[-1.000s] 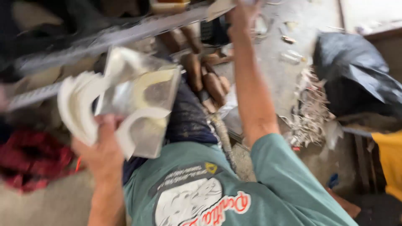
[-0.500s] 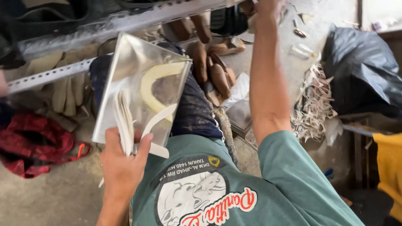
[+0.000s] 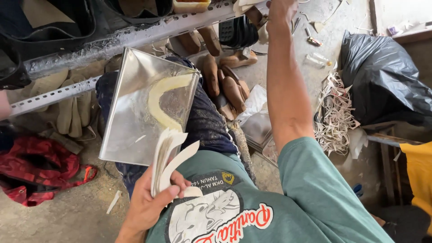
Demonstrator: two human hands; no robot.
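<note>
Overhead, a seated person in a teal printed shirt (image 3: 288,202) works beneath a perforated grey metal shelf rail (image 3: 135,38) that crosses the top of the frame. A crumpled black plastic bag (image 3: 382,76) sits at the right edge of the concrete floor (image 3: 67,211), with a tangle of pale strip offcuts (image 3: 335,114) just beside it and a red cloth bag (image 3: 36,164) at the left edge.

A shiny, scuffed square metal tray (image 3: 130,121) rests tilted on the person's dark-trousered lap, one corner toward the shelf. On its upper right part lies a single cream-coloured curved strip (image 3: 159,101), smooth and crescent-shaped, its long axis running from the tray's top right corner down toward the lower edge, the bow bulging left.

Brown wooden shoe lasts (image 3: 225,83) lie in a loose row on the floor past the knee, partly hidden by the raised right forearm.

The left hand (image 3: 148,204) is closed around a fanned stack of thin pale cut pieces (image 3: 168,157), thumb pressed across the front; the stack stands nearly upright and overlaps the tray's lower right corner. The right hand (image 3: 281,9) is lifted well apart from it to the shelf at the top edge, cut off by the frame, so its grip cannot be made out.
</note>
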